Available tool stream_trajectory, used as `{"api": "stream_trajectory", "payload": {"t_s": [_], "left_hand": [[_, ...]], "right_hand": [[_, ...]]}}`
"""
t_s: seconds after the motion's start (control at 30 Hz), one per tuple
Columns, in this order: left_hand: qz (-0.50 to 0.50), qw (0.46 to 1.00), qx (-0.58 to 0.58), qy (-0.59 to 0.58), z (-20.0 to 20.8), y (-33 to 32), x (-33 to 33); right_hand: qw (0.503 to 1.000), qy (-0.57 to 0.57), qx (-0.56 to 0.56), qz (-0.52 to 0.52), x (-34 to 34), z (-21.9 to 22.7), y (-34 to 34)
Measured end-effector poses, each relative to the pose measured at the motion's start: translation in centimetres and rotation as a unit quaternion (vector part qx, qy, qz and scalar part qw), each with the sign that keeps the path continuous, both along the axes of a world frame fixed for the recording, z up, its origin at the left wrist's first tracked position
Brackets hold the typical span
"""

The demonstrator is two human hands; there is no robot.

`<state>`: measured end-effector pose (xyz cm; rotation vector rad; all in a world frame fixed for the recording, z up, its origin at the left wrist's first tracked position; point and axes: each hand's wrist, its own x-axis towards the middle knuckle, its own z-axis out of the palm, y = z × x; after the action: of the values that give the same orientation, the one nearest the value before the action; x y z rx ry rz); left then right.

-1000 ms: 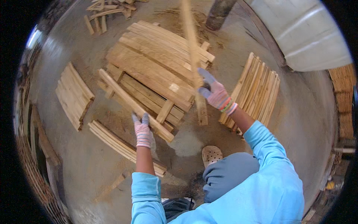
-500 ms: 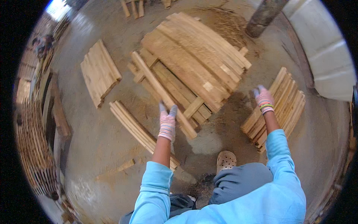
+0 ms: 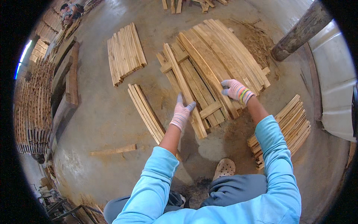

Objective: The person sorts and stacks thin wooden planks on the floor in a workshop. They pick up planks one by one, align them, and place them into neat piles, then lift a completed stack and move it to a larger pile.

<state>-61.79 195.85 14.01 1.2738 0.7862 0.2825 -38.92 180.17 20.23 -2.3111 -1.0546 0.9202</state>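
My left hand point(image 3: 182, 114), in a striped glove with grey fingertips, straddles the near part of a narrow wooden strip point(image 3: 175, 67), thumb on one side and fingers on the other. That strip lies slantwise over short crosspieces point(image 3: 210, 109) on a low wooden stack. My right hand point(image 3: 236, 90), gloved alike, closes its fingers on the left edge of a wooden plank point(image 3: 203, 64). This plank borders the broad layer of boards point(image 3: 223, 46) on the stack's right part. Between the two hands, lower boards show through a gap. The right fingertips are partly hidden.
Bundles of strips lie at the far left point(image 3: 126, 54), near left point(image 3: 145, 108) and right point(image 3: 285, 128). A loose wood piece point(image 3: 113, 150) is on the floor. A thick post point(image 3: 298, 33) stands at the far right. Another person point(image 3: 71, 14) crouches at the far left.
My right hand has moved left from above the right bundle to the plank on the stack. My left hand stays at the strip. The view has shifted.
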Motion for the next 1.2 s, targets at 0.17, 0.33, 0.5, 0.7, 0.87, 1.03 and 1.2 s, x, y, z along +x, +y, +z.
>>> {"api": "stream_trajectory", "payload": {"t_s": [0.17,0.33,0.5,0.7,0.87,1.03,1.2], "left_hand": [[0.021,1.000,-0.021,-0.002,-0.1,-0.5,-0.3],[0.046,0.997,-0.050,0.025,-0.3,-0.8,-0.7],[0.019,1.000,0.002,0.024,-1.2,-1.1,0.3],[-0.015,1.000,0.022,0.013,-0.4,-0.6,-0.6],[-0.022,0.997,0.065,0.032,-0.3,-1.3,-0.8],[-0.057,0.996,0.057,0.033,-0.7,-1.0,-0.8],[-0.071,0.993,0.087,0.036,-0.9,-0.7,-1.4]], "right_hand": [[0.962,0.248,0.023,-0.112,-0.2,-0.1,-1.2],[0.947,0.308,0.049,-0.084,-1.4,0.0,-0.8],[0.945,0.312,0.041,-0.095,-1.9,-0.9,0.1],[0.942,0.295,0.118,-0.110,-3.4,0.7,-3.9],[0.924,0.065,0.249,-0.284,-8.8,0.9,-15.1],[0.908,-0.189,0.064,-0.368,-8.7,-2.2,-22.9],[0.881,-0.126,-0.285,-0.355,-3.4,-6.5,-24.0]]}}
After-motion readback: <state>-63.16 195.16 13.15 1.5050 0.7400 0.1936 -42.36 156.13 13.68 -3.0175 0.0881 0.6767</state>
